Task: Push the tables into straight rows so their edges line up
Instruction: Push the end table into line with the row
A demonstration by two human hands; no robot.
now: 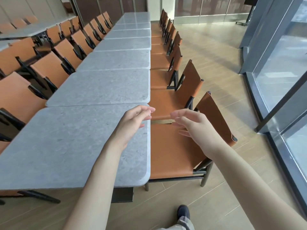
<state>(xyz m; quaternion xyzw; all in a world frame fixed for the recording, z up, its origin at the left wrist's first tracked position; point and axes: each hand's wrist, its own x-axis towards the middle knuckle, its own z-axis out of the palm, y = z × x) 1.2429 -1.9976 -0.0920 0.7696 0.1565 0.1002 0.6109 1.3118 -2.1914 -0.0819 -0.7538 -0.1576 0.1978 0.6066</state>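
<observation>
Where the pale wood-plank floor point(207, 67) meets a glass wall, a long row of grey stone-topped rectangular tables point(119, 60) runs away from the camera, flanked on both sides by tan leather chairs with black frames point(172, 95). Nearest lies the closest grey table point(58, 146), its far edge just beside the next top. Above its far right corner hovers the left hand point(132, 120), fingers loosely spread, holding nothing. Beside it, over a chair seat, the right hand point(194, 125) hangs equally relaxed and empty.
</observation>
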